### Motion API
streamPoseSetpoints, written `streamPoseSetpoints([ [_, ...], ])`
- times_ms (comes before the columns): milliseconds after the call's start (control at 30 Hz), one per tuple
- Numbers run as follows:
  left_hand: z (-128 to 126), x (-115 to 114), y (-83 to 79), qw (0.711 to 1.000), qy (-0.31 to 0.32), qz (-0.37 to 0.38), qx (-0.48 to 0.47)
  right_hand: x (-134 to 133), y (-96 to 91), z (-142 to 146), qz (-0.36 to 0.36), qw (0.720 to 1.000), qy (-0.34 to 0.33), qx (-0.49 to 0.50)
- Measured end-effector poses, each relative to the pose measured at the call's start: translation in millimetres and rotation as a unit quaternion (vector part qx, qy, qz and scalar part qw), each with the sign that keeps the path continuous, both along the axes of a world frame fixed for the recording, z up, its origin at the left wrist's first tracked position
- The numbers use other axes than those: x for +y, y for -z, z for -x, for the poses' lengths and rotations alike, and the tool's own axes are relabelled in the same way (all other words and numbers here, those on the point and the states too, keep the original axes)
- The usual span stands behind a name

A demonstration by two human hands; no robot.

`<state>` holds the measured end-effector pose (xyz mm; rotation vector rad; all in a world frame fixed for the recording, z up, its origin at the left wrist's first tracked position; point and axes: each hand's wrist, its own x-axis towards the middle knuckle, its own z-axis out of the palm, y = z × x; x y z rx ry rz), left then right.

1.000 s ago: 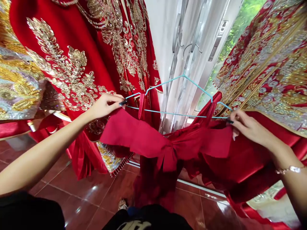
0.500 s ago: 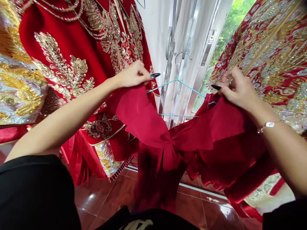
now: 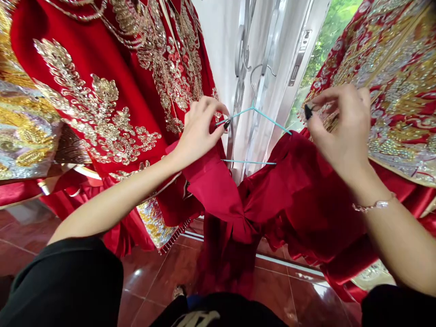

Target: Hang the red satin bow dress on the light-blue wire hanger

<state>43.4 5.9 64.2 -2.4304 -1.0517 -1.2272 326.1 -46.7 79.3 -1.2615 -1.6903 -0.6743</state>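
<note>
A plain red dress (image 3: 218, 181) with a gathered knot at its front hangs on a thin turquoise clothes hanger (image 3: 267, 117) with a metal hook. My left hand (image 3: 204, 125) is closed, thumb and forefinger pinched around the hanger's left arm, above the dress's left shoulder piece. On the other side, the right shoulder of the dress drapes over the hanger's end. My right hand (image 3: 344, 127) is raised just beyond that shoulder, fingers bent and apart from the cloth, with nothing visible in them.
A red jacket (image 3: 136, 91) with gold embroidery and beaded strands hangs at left. A heavily beaded garment (image 3: 391, 86) hangs at right. Behind the hanger are white curtains (image 3: 221, 50) and a metal door frame (image 3: 299, 59). Red floor tiles (image 3: 150, 272) lie below.
My right hand has let go of the dress's shoulder and lifted away. That shoulder now drapes on the hanger's end. My left hand has moved from the cloth's edge onto the hanger's left arm.
</note>
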Motion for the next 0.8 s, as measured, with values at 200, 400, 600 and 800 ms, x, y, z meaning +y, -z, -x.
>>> streamPoseSetpoints([
  [200, -11, 6, 45.3, 0.996, -0.081, 0.020, -0.043, 20, 53.4, 25, 0.104, 0.991, 0.078, -0.017],
  [400, 11, 8, 45.0, 0.994, -0.088, 0.039, -0.045, 23, 65.8, -7, 0.139, 0.987, 0.078, 0.015],
  [600, 26, 30, 43.2, 0.990, -0.117, 0.067, -0.043, 28, 64.4, -24, 0.144, 0.985, 0.086, 0.026],
  [800, 14, 24, 44.9, 0.984, -0.177, -0.009, -0.035, 9, 67.1, 9, 0.057, 0.986, 0.151, -0.039],
])
